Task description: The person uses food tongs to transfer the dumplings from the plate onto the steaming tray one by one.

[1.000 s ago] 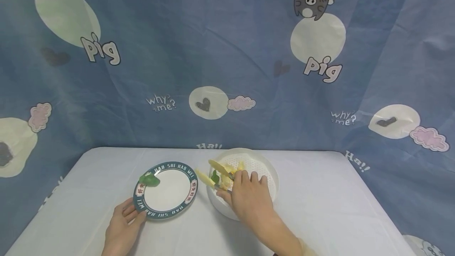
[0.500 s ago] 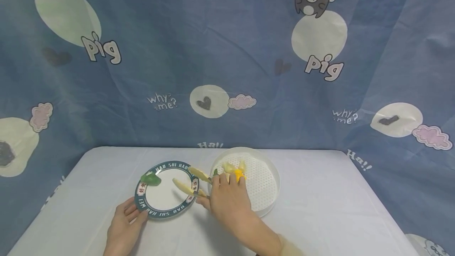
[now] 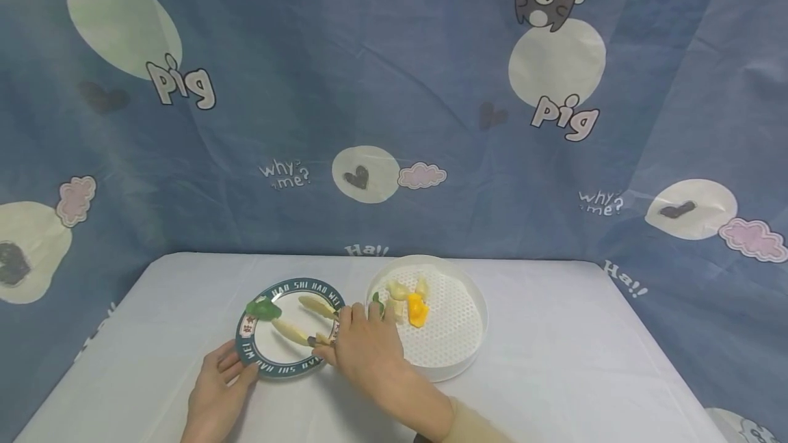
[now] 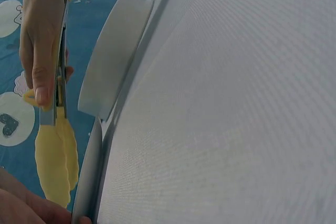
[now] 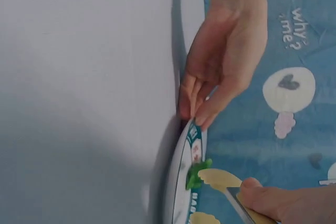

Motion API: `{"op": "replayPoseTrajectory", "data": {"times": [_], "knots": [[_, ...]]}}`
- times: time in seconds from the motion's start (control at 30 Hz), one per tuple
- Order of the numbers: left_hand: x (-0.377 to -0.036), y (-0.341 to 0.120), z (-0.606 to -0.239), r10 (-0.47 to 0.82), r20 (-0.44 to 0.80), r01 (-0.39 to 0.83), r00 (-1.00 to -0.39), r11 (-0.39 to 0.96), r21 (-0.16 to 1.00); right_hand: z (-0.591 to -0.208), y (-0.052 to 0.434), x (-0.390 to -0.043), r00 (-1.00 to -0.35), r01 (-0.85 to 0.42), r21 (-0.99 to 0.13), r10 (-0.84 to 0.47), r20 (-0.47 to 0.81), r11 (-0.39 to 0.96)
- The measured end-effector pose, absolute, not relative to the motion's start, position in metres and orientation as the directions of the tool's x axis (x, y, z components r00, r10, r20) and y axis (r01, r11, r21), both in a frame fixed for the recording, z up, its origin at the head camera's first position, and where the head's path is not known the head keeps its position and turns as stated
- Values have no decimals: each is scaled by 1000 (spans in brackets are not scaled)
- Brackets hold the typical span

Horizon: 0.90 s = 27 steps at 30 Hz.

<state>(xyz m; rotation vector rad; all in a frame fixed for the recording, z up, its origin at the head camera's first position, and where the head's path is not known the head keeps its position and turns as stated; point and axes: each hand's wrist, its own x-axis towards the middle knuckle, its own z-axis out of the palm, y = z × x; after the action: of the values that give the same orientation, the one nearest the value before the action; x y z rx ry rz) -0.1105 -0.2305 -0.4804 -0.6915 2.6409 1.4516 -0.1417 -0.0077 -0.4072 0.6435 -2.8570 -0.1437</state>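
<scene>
My left hand [image 3: 218, 388] pinches the near left rim of a white plate [image 3: 271, 347] with a teal lettered border, thumb above and fingers at its edge. A small, ruffled green piece [image 3: 263, 309] lies on the plate's left side. My right hand [image 3: 369, 347] grips a pair of tongs [image 3: 292, 331] with pale yellow scalloped tips. The tips are spread apart over the plate, with nothing seen between them. In the left wrist view the tongs' metal arms [image 4: 49, 116] show under my right fingers. The right wrist view shows my left hand [image 5: 223, 61] on the plate rim.
Right of the plate stands a round white basket [image 3: 479, 320] with a perforated bottom. Inside are an orange piece [image 3: 417, 310], several pale yellow pieces [image 3: 397, 290] and a partly hidden green piece [image 3: 377, 302]. A blue patterned cloth [image 3: 394, 87] hangs behind the white table [image 3: 554, 361].
My right hand has moved left with the tongs, from over the basket to over the plate. The basket's pieces have come into fuller view. My left hand stays on the plate rim.
</scene>
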Motion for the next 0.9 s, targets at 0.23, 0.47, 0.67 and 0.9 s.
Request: {"op": "replayPoseTrajectory", "data": {"times": [0.23, 0.47, 0.67, 0.9], "knots": [[-110, -232, -481, -351, -251, -399, -902, 458, 794, -413, -25, -149, -878, -414, 153, -438, 192, 897], [-109, -231, -481, -343, -256, -399, -904, 459, 794, -422, -38, -157, -875, -438, 151, -458, 153, 886], [-108, -230, -482, -353, -253, -401, -901, 453, 796, -431, -44, -162, -862, -444, 160, -469, 190, 881], [-110, -231, -481, -343, -241, -388, -908, 472, 792, -433, -47, -163, -853, -441, 184, -474, 217, 878]]}}
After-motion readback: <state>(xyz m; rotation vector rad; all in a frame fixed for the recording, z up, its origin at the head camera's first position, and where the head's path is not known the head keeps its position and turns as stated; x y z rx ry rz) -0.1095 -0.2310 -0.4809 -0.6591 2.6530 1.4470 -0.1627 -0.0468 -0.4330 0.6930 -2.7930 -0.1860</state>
